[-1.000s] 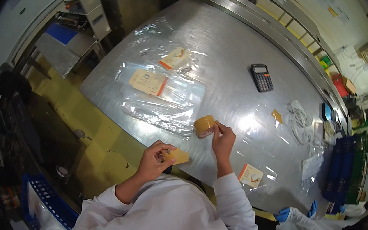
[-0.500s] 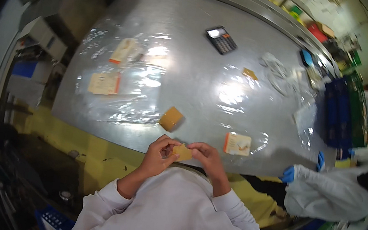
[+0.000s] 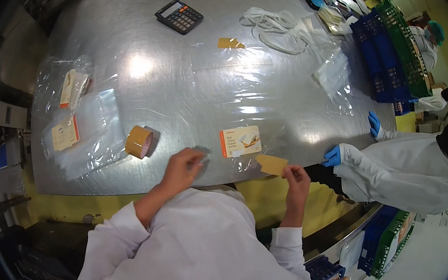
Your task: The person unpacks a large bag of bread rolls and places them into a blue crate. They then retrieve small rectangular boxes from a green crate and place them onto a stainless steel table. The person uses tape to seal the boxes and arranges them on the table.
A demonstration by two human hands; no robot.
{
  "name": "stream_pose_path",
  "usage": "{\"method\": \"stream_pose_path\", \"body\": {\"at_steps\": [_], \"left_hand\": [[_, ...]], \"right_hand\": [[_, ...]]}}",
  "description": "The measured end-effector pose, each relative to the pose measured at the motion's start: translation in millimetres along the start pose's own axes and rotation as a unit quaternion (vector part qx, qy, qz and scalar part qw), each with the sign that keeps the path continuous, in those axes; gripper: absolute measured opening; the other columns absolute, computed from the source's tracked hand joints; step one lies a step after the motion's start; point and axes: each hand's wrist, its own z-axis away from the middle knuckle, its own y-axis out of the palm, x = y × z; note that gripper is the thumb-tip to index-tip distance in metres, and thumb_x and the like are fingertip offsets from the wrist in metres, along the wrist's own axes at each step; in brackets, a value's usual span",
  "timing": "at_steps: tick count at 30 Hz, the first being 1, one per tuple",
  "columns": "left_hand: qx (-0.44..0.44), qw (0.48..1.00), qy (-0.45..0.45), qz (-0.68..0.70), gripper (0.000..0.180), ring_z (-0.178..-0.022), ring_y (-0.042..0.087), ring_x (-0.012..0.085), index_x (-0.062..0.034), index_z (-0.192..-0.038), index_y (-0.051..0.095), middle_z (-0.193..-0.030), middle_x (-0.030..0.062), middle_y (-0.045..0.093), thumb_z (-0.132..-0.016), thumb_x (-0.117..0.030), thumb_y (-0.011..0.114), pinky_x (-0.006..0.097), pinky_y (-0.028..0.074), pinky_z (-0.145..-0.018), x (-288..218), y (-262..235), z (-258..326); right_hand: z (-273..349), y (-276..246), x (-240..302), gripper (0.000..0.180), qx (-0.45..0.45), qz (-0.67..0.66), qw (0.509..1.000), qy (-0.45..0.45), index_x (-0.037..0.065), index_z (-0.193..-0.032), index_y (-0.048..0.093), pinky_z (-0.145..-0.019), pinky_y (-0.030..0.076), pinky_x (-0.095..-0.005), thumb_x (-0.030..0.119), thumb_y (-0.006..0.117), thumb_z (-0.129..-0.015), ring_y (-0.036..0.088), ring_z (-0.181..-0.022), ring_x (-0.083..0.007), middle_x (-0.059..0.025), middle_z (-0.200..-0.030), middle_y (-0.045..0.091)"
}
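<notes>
My right hand [image 3: 297, 180] pinches a piece of tan tape [image 3: 272, 164] at its right end, held just above the near edge of the steel table [image 3: 188, 64]. My left hand [image 3: 181, 168] hovers over the table edge, fingers loosely curled and holding nothing, right of the roll of tan tape [image 3: 138, 141]. A small orange-and-white packet [image 3: 240, 141] lies flat between my hands, just beyond them.
Clear plastic film [image 3: 87, 130] with two more packets [image 3: 65, 134] lies at the left. A calculator [image 3: 179, 16], white bands [image 3: 270, 21] and a tape scrap [image 3: 229, 43] sit farther off. A person in a white coat and blue gloves [image 3: 334, 155] stands at the right, beside blue crates [image 3: 383, 53].
My hands have parted: the right one drew the torn tape piece to the right, the left one let go. The view turned, so the roll now lies at my left.
</notes>
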Motion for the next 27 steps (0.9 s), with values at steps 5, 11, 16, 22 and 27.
{"method": "stream_pose_path", "body": {"at_steps": [5,11,16,22,27], "left_hand": [[0.171,0.905,0.272,-0.278,0.053,-0.146,0.029,0.0329,-0.0189,-0.142,0.052,-0.154,0.015,0.037,-0.092,-0.032,0.066,0.057,0.022,-0.119,3.5,68.0,-36.0],[0.244,0.854,0.31,-0.34,0.059,-0.153,0.01,0.0333,-0.0296,-0.15,0.041,-0.162,0.0181,0.019,-0.095,-0.045,0.057,0.071,0.008,-0.116,13.9,94.8,-31.6],[0.238,0.851,0.315,-0.347,0.06,-0.153,0.012,0.0344,-0.032,-0.148,0.044,-0.163,0.0162,0.019,-0.092,-0.046,0.062,0.071,0.009,-0.116,14.3,94.8,-32.4],[0.241,0.85,0.316,-0.346,0.061,-0.152,0.016,0.0322,-0.0344,-0.147,0.045,-0.163,0.0135,0.023,-0.09,-0.048,0.064,0.066,0.012,-0.119,14.9,92.6,-26.8],[0.253,0.838,0.341,-0.344,0.068,-0.152,0.019,0.0258,-0.0255,-0.153,0.036,-0.163,0.0067,0.026,-0.093,-0.048,0.06,0.054,0.017,-0.123,23.0,88.9,-21.3]], "right_hand": [[-21.2,-6.0,-11.6,0.007,0.008,-0.075,0.997,0.016,0.001,-0.096,0.066,-0.076,0.046,-0.0218,0.006,0.069,-0.092,0.059,-0.081,-0.0076,-0.0006,-0.088,0.065],[-26.3,-5.6,-43.1,0.007,-0.009,-0.129,0.991,0.036,0.002,-0.096,0.065,-0.078,0.047,-0.0227,0.007,0.069,-0.093,0.06,-0.081,-0.0087,-0.0006,-0.089,0.065],[-32.9,11.6,-59.0,0.011,0.04,-0.134,0.988,0.061,0.0,-0.102,0.063,-0.086,0.05,-0.0264,0.011,0.064,-0.097,0.062,-0.093,-0.0128,-0.0041,-0.1,0.065],[-38.3,36.5,-66.1,0.018,0.027,-0.208,0.972,0.101,-0.001,-0.113,0.059,-0.093,0.051,-0.0309,0.013,0.055,-0.102,0.061,-0.108,-0.0176,-0.0088,-0.121,0.06],[-33.4,17.3,-77.2,0.02,0.011,-0.211,0.969,0.128,-0.001,-0.117,0.058,-0.093,0.052,-0.0316,0.014,0.054,-0.103,0.061,-0.109,-0.017,-0.0097,-0.124,0.059]]}}
